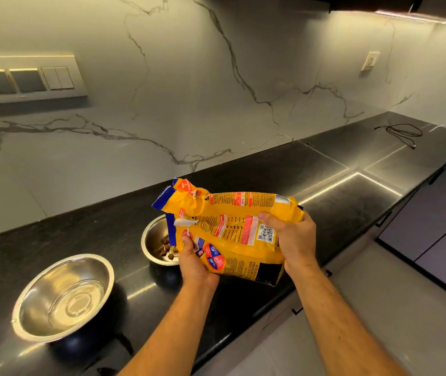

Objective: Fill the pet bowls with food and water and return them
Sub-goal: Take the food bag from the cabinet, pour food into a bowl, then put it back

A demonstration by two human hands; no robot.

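Yellow bag point(232, 229), black counter point(325, 169), veined wall point(189, 90)

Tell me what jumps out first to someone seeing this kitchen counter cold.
The bright yellow pet food bag grabs the eye, tipped on its side at mid-counter and gripped by the left hand near its open end and the right hand near its base. Its mouth hangs over a steel bowl holding a few brown kibble pieces. A larger steel bowl of water gleams at the lower left.
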